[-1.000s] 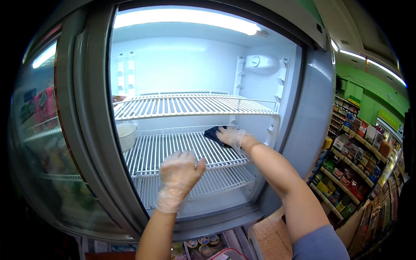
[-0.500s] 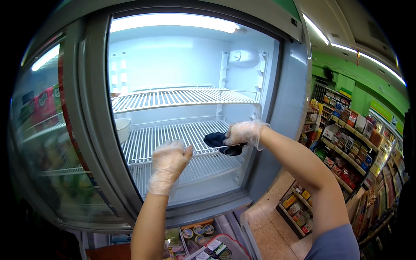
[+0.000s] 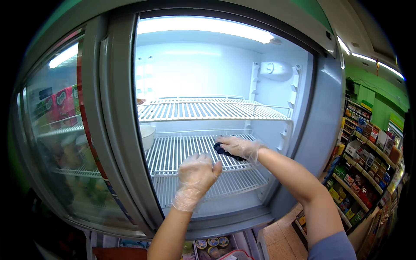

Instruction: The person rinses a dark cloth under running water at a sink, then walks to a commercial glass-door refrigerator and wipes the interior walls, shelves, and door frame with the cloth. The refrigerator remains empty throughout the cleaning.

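My right hand (image 3: 237, 148), in a clear plastic glove, presses a bunched dark blue cloth (image 3: 222, 149) onto the right part of the middle wire shelf (image 3: 173, 151) in the open fridge. The cloth is partly hidden beneath my palm and fingers. Also gloved, my left hand (image 3: 197, 177) is at the front rail of that same shelf. Its fingers are curled, apparently around the rail, with the thumb standing up; the fingertips are hidden. A white bowl (image 3: 147, 136) stands at the shelf's left end, partly behind the door frame.
Above is another white wire shelf (image 3: 208, 110); a lower wire shelf (image 3: 229, 184) lies beneath. The sliding glass door (image 3: 60, 143) on the left covers stocked shelves. Below the fridge, an open compartment holds round tubs (image 3: 212, 242). Store racks (image 3: 364, 169) stand at right.
My right hand has slid the cloth inward from the shelf's front rail, flattening over it. My left hand keeps its place at the rail. The whole view has shifted, moving the fridge rightward in the picture.
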`<state>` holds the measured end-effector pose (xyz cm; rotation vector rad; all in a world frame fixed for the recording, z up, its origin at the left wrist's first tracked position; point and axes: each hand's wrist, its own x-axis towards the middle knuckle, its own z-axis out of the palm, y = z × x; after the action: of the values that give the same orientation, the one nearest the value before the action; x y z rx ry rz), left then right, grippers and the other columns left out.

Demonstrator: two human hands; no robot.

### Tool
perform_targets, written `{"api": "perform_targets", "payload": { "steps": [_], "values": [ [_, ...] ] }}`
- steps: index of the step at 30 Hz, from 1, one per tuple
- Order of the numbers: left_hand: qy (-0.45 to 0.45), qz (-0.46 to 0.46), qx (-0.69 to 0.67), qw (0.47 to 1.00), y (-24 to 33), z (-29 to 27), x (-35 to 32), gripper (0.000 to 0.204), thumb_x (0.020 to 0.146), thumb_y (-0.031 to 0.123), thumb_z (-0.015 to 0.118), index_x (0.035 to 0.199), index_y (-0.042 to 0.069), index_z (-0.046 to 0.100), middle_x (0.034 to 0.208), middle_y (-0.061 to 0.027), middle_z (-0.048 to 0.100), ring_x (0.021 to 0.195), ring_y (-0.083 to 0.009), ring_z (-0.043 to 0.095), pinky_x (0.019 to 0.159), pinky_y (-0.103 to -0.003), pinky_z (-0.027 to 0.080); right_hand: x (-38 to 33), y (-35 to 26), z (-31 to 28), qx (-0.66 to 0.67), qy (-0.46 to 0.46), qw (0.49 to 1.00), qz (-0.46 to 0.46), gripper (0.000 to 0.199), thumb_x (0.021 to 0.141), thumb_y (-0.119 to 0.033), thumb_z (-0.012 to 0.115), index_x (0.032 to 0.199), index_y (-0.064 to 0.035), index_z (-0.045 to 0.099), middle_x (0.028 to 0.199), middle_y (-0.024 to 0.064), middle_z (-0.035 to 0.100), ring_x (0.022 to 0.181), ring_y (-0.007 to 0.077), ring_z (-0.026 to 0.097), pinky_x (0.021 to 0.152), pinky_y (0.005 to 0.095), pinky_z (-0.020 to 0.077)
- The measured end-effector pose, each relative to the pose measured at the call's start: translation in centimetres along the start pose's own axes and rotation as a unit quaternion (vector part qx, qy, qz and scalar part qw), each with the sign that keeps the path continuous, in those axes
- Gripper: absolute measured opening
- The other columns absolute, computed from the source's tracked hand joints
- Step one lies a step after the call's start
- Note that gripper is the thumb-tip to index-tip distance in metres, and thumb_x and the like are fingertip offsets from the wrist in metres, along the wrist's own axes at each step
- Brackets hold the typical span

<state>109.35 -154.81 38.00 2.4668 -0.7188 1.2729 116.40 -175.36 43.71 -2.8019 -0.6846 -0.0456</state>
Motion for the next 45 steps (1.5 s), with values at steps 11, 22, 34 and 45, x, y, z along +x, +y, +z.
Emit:
{"api": "perform_targets", "payload": {
  "steps": [11, 22, 34, 45],
  "values": [
    [0.055, 0.015, 0.015, 0.998, -0.2, 1.4, 0.0, 0.048, 0.095, 0.046, 0.044, 0.067, 0.010, 0.060, 0.065, -0.0057, 0.060, 0.059, -0.0236, 0.061, 0.054, -0.037, 0.051, 6.6, 1.9, 2.7, -0.040, 0.096, 0.995, -0.002, 0.040, 0.100, -0.027, 0.043, 0.131, -0.0032, 0.052, 0.130, 0.0239, 0.056, 0.121, 0.0402, 0.053, 0.103, 0.0461, 0.0413],
    [0.138, 0.002, 0.019, 0.990, -0.2, 0.7, 0.0, 0.057, 0.085, 0.041, 0.065, 0.125, 0.002, 0.058, 0.124, -0.0171, 0.062, 0.109, -0.0310, 0.064, 0.084, -0.037, 0.056, -7.3, -5.4, -2.8, 0.287, -0.110, 0.948, 0.082, 0.046, 0.098, -0.021, 0.054, 0.142, -0.0085, 0.050, 0.119, 0.0090, 0.065, 0.104, 0.0160, 0.058, 0.094, 0.0263, 0.0432],
    [0.077, -0.002, -0.036, 0.996, 0.4, -0.9, 0.4, 0.064, 0.080, 0.043, 0.069, 0.127, 0.002, 0.056, 0.111, -0.0162, 0.066, 0.090, -0.0281, 0.069, 0.073, -0.033, 0.058, 1.0, -2.7, 0.9, 0.176, -0.023, 0.983, -0.048, 0.034, 0.097, -0.013, 0.053, 0.130, -0.0102, 0.060, 0.118, 0.0131, 0.066, 0.108, 0.0230, 0.060, 0.096, 0.0340, 0.0461],
    [0.106, 0.056, 0.011, 0.993, -0.2, 0.1, 0.3, 0.063, 0.093, 0.049, 0.052, 0.125, -0.004, 0.058, 0.113, -0.0194, 0.068, 0.111, -0.0371, 0.063, 0.094, -0.041, 0.051, 7.2, -2.1, 2.4, -0.075, 0.162, 0.984, -0.017, 0.032, 0.089, -0.025, 0.059, 0.115, -0.0087, 0.068, 0.111, 0.0186, 0.066, 0.106, 0.0345, 0.062, 0.093, 0.0419, 0.0480]
  ]
}}
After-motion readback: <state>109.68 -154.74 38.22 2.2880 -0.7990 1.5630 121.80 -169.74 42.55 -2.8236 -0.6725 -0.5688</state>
